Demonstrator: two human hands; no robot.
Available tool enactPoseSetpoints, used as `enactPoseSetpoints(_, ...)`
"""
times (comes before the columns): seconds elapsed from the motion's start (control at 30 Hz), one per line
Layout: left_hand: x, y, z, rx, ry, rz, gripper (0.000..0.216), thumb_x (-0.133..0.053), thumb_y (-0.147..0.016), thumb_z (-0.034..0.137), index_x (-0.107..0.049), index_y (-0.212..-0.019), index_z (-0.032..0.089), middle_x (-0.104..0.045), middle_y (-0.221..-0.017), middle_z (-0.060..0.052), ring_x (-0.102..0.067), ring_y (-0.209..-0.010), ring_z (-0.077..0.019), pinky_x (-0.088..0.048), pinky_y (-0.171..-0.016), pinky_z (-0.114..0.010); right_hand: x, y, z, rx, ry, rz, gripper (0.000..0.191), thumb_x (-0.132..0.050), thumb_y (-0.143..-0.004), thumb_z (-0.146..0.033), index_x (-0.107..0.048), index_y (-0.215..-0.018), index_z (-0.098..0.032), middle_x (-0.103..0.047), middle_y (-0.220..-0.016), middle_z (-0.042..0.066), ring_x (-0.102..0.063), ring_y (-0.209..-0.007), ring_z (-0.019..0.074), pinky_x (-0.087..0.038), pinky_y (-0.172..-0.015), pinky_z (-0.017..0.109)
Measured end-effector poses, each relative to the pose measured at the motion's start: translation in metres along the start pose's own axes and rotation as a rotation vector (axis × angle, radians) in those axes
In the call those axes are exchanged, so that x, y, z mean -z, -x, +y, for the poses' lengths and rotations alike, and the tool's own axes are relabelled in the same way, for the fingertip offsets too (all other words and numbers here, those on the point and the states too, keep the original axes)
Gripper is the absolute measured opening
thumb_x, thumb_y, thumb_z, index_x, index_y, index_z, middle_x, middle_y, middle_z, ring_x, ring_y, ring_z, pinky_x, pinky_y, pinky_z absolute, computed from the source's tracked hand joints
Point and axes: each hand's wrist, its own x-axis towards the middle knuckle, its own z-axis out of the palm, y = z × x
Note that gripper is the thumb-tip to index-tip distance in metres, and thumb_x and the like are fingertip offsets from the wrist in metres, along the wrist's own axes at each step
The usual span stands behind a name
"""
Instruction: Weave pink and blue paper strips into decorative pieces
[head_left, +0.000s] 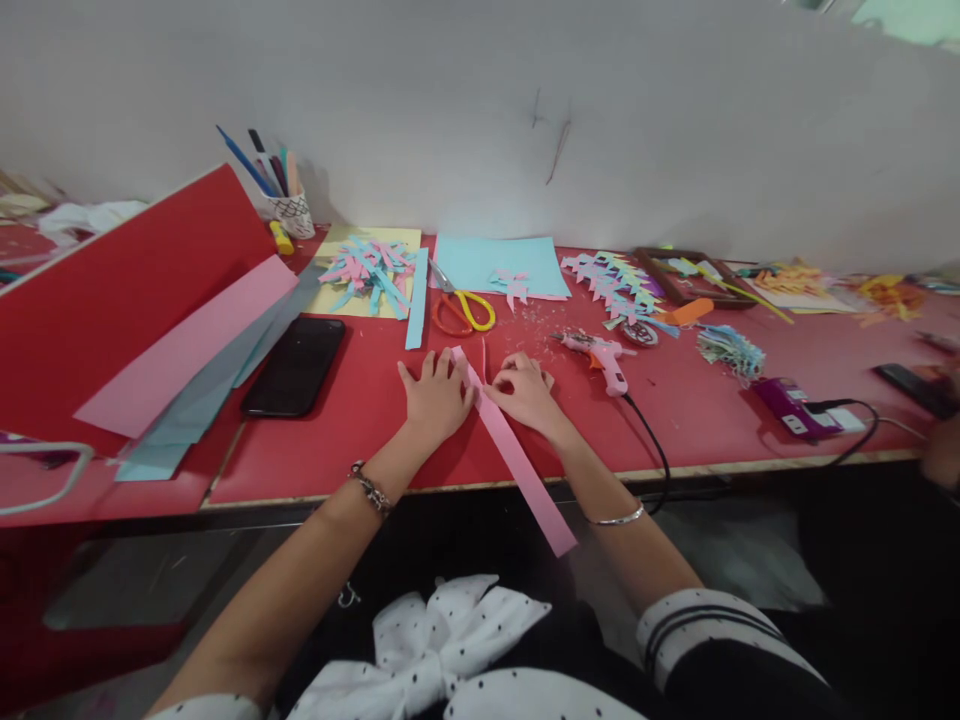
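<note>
A long pink paper strip (517,460) lies on the red table (360,450), its near end hanging past the front edge. My left hand (433,393) rests flat beside the strip's far end, fingers spread, with fingertips pressing on it. My right hand (526,392) has its fingers curled, pinching the strip's edge at the fold. Just beyond the hands lie orange and yellow scissors (461,305) and a pink glue gun (604,357).
A black phone (295,366) lies left of my hands. Red, pink and blue sheets (172,350) are stacked at far left. A pen cup (289,210), folded paper pieces (369,268), a blue sheet (499,265), a purple power strip (795,410) and another person's arm (941,450) are about.
</note>
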Motion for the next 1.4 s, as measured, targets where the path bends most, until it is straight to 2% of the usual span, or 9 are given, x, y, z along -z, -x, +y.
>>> enactPoseSetpoints(0.1,0.002,0.001,-0.001,-0.025,0.002,0.105,0.045,-0.032,-0.084,0.031,-0.041,-0.125,0.014,-0.037,-0.134,-0.016,-0.034,-0.121,-0.0296,-0.020,-0.097,-0.061,-0.001,-0.001,0.002,-0.003,0.021,0.000,0.016,-0.053,-0.073,-0.028,-0.058,-0.061,-0.019,-0.051,-0.097,0.003,-0.044,-0.096,0.0198,-0.028,-0.083,0.043)
enactPoseSetpoints(0.17,0.004,0.002,-0.002,-0.128,0.011,0.156,0.040,-0.036,-0.083,0.027,-0.047,-0.119,0.015,-0.044,-0.129,-0.014,-0.040,-0.118,-0.0263,-0.022,-0.100,-0.052,-0.003,-0.001,0.003,-0.006,0.026,0.002,0.014,-0.052,-0.072,-0.027,-0.059,-0.062,-0.019,-0.051,-0.098,0.003,-0.044,-0.096,0.0198,-0.028,-0.083,0.043)
enactPoseSetpoints(0.23,0.005,0.004,-0.002,-0.276,0.033,0.143,0.033,-0.037,-0.083,0.023,-0.054,-0.111,0.017,-0.055,-0.118,-0.010,-0.047,-0.110,-0.0220,-0.028,-0.100,-0.043,-0.005,-0.002,0.004,-0.007,0.032,0.016,0.014,-0.052,-0.072,-0.027,-0.059,-0.063,-0.019,-0.052,-0.097,0.004,-0.044,-0.096,0.0200,-0.028,-0.082,0.043)
enactPoseSetpoints(0.3,0.004,0.008,-0.001,-0.365,0.055,0.103,0.030,-0.038,-0.083,0.022,-0.056,-0.106,0.016,-0.060,-0.109,-0.008,-0.052,-0.103,-0.0196,-0.036,-0.094,-0.036,-0.007,-0.002,0.004,-0.003,0.040,0.039,0.016,-0.051,-0.073,-0.028,-0.060,-0.064,-0.019,-0.052,-0.096,0.004,-0.043,-0.096,0.0203,-0.028,-0.083,0.043)
enactPoseSetpoints(0.43,-0.003,0.017,0.003,-0.330,0.071,0.104,0.032,-0.037,-0.085,0.023,-0.054,-0.110,0.012,-0.059,-0.111,-0.008,-0.052,-0.103,-0.0189,-0.042,-0.087,-0.031,-0.010,-0.004,0.003,-0.011,0.045,0.060,0.019,-0.050,-0.074,-0.030,-0.060,-0.062,-0.019,-0.052,-0.095,0.004,-0.043,-0.096,0.0206,-0.027,-0.083,0.044)
enactPoseSetpoints(0.8,-0.001,0.024,0.010,-0.244,0.046,0.060,0.037,-0.029,-0.087,0.021,-0.049,-0.118,0.017,-0.054,-0.120,-0.008,-0.050,-0.108,-0.0205,-0.037,-0.093,-0.042,-0.009,-0.002,0.002,-0.030,0.006,0.060,0.019,-0.051,-0.073,-0.027,-0.057,-0.057,-0.018,-0.052,-0.094,0.004,-0.043,-0.095,0.0202,-0.030,-0.078,0.041)
enactPoseSetpoints(0.97,-0.001,0.030,0.008,-0.270,0.031,-0.014,0.040,-0.028,-0.087,0.023,-0.041,-0.124,0.019,-0.042,-0.132,-0.008,-0.038,-0.120,-0.0223,-0.029,-0.097,-0.051,-0.004,-0.001,0.003,-0.024,-0.035,0.039,0.017,-0.053,-0.072,-0.028,-0.057,-0.059,-0.018,-0.052,-0.095,0.003,-0.044,-0.095,0.0192,-0.030,-0.081,0.041)
enactPoseSetpoints(1.2,0.003,0.037,0.005,-0.278,-0.014,-0.083,0.043,-0.030,-0.086,0.030,-0.037,-0.128,0.019,-0.034,-0.137,-0.009,-0.030,-0.125,-0.0240,-0.027,-0.096,-0.056,0.002,0.001,0.007,0.048,-0.020,-0.034,0.015,-0.054,-0.072,-0.025,-0.058,-0.059,-0.019,-0.050,-0.098,0.004,-0.042,-0.098,0.0199,-0.031,-0.082,0.040)
enactPoseSetpoints(1.4,0.004,0.039,0.007,-0.251,-0.015,-0.104,0.043,-0.030,-0.087,0.031,-0.035,-0.129,0.023,-0.032,-0.138,-0.007,-0.029,-0.126,-0.0235,-0.025,-0.097,-0.057,0.000,0.005,0.005,0.047,-0.042,-0.011,0.016,-0.052,-0.072,-0.023,-0.056,-0.058,-0.018,-0.050,-0.099,0.004,-0.042,-0.098,0.0197,-0.030,-0.081,0.040)
